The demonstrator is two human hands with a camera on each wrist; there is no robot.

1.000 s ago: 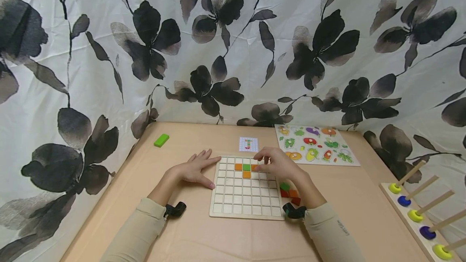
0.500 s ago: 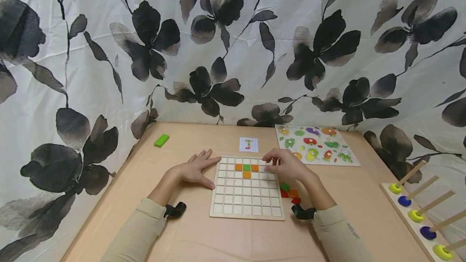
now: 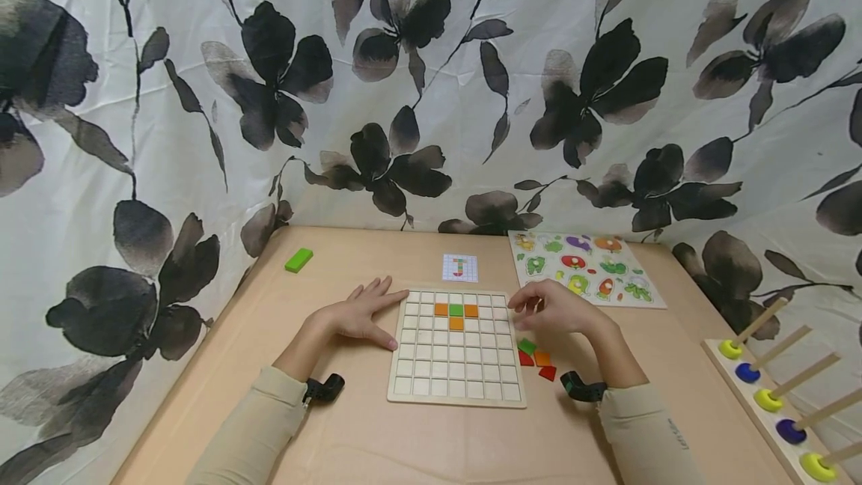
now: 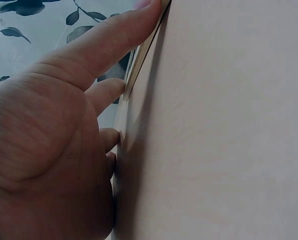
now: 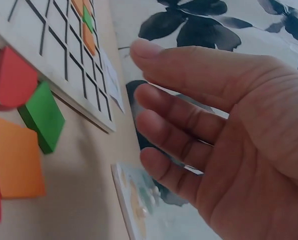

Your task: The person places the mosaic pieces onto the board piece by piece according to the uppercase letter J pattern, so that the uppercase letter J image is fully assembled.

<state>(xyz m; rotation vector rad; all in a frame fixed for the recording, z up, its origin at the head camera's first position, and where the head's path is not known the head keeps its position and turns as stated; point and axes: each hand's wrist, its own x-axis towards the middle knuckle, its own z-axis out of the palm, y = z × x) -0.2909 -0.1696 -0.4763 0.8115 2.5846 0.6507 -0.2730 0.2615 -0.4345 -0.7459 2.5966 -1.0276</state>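
A wooden grid board point(image 3: 458, 365) lies on the table, with orange tiles point(image 3: 456, 324) and one green tile point(image 3: 456, 310) set in its upper cells in a T-like shape. My left hand point(image 3: 357, 316) is spread flat, its thumb and index finger touching the board's left edge. My right hand point(image 3: 555, 307) hovers by the board's upper right edge, fingers loosely bent and holding nothing, as the right wrist view shows. Below it, loose pieces lie beside the board: a green tile point(image 5: 42, 117), an orange tile point(image 5: 18, 159) and red rounded pieces point(image 5: 13, 80).
A small printed pattern card point(image 3: 460, 268) lies behind the board. A vegetable picture board point(image 3: 586, 268) is at the back right, a green block point(image 3: 299, 260) at the back left. A peg stand with rings point(image 3: 761, 395) stands along the right edge.
My right hand has drawn back to the right from the orange tile in the upper row, uncovering it and the loose pieces. My left hand has stayed in place.
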